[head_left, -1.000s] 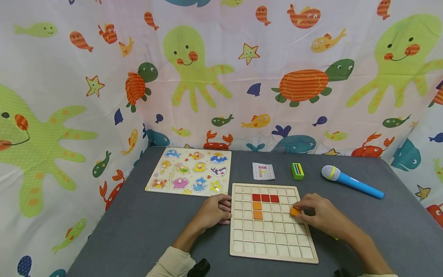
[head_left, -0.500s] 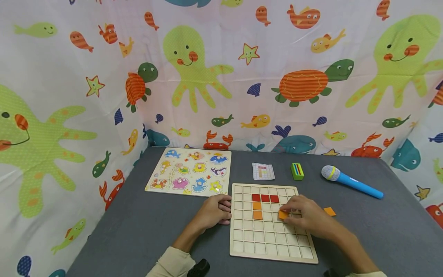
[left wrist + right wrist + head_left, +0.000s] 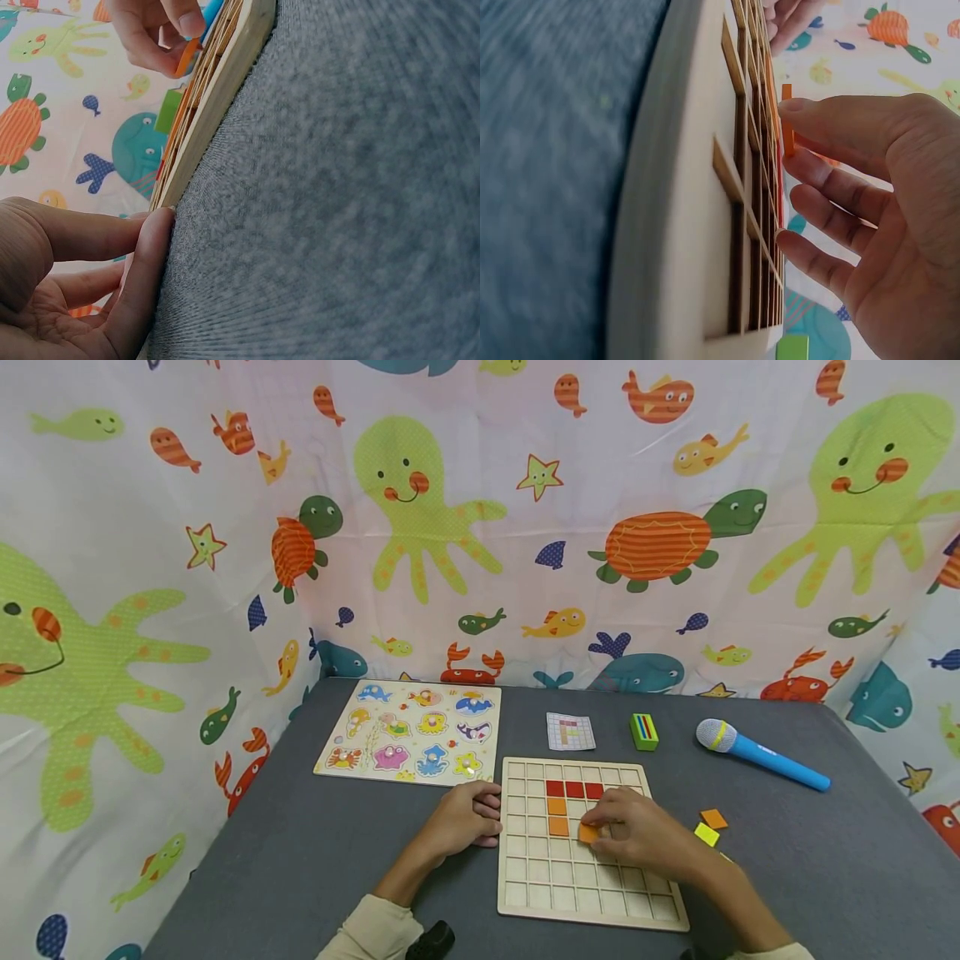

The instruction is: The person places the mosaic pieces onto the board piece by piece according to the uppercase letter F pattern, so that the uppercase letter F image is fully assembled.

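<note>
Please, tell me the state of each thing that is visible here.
Grid board: flat, partly filled
Red tiles: three, in cells
Seated orange tiles: two, in cells
Held orange tile: raised, unseated
Right grip: pinching that tile
Left grip: holding the grid board's edge
Loose orange tile: lying off the grid board
Yellow tile: lying beside it
Sea-animal puzzle: flat, filled
Pattern card: flat
Green box: open or closed unclear
Microphone: lying on its side

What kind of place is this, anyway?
Probably a children's play corner, or one made to look so: a cloth printed with sea animals hangs behind the gray table, which holds an animal puzzle and a wooden grid board.
</note>
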Action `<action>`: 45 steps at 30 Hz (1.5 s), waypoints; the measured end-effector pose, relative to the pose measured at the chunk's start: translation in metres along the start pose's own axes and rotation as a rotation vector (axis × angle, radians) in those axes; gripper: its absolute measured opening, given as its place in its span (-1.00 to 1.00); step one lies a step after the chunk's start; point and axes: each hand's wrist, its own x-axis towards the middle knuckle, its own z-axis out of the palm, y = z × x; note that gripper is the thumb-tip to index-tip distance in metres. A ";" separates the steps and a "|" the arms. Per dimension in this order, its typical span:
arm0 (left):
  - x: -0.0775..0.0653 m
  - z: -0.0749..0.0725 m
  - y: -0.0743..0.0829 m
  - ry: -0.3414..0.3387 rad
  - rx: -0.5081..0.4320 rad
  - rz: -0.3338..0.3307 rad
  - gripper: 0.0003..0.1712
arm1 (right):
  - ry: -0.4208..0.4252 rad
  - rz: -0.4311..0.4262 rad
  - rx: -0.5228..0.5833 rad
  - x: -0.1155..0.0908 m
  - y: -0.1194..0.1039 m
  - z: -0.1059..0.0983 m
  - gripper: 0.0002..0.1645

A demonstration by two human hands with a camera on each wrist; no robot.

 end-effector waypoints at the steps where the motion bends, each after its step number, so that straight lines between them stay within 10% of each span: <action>1: 0.000 0.000 0.000 0.000 -0.001 0.000 -0.33 | 0.000 -0.002 -0.005 0.001 -0.001 0.001 -0.74; 45: 0.000 -0.001 0.000 -0.017 -0.015 -0.021 -0.33 | -0.059 -0.068 -0.028 0.021 -0.031 0.015 -0.76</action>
